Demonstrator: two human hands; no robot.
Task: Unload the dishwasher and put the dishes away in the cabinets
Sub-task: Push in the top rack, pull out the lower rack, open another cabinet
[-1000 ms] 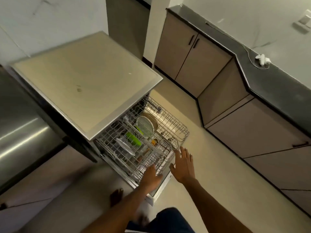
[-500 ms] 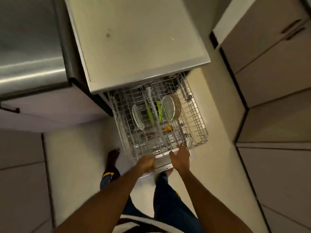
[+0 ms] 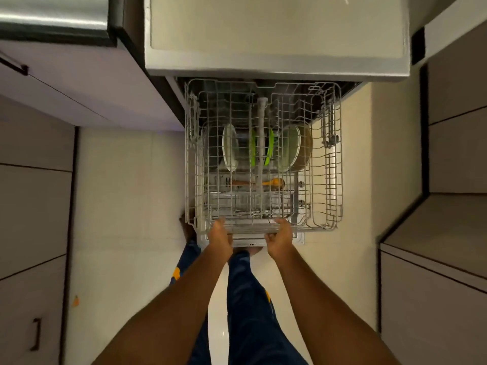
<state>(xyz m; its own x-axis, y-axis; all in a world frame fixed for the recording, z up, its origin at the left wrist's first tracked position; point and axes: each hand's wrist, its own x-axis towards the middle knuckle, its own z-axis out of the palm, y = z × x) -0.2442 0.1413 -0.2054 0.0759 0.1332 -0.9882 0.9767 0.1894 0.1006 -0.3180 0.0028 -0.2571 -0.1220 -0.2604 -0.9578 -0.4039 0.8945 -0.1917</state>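
The dishwasher [image 3: 276, 35] stands open with a grey wire rack [image 3: 332, 164] pulled out over the floor. My left hand [image 3: 220, 237] and my right hand [image 3: 280, 239] both grip the rack's front rail, fingers curled over it. Upright plates show through the wires: a white plate [image 3: 229, 147] on the left, two green plates [image 3: 270, 148] in the middle, a pale plate [image 3: 291, 147] and a tan plate [image 3: 307, 146] on the right. An orange-handled utensil [image 3: 271, 182] lies nearer the front.
Beige cabinets line the right side [image 3: 458, 154] and the left side [image 3: 34, 206], with a dark handle [image 3: 37, 334] low on the left. A steel appliance [image 3: 52, 17] sits at top left. My legs stand on the cream floor [image 3: 126, 206] just below the rack.
My view has swung to look straight down over the rack. Both hands moved onto the front rail and closed on it, and the rack has come further out of the dishwasher.
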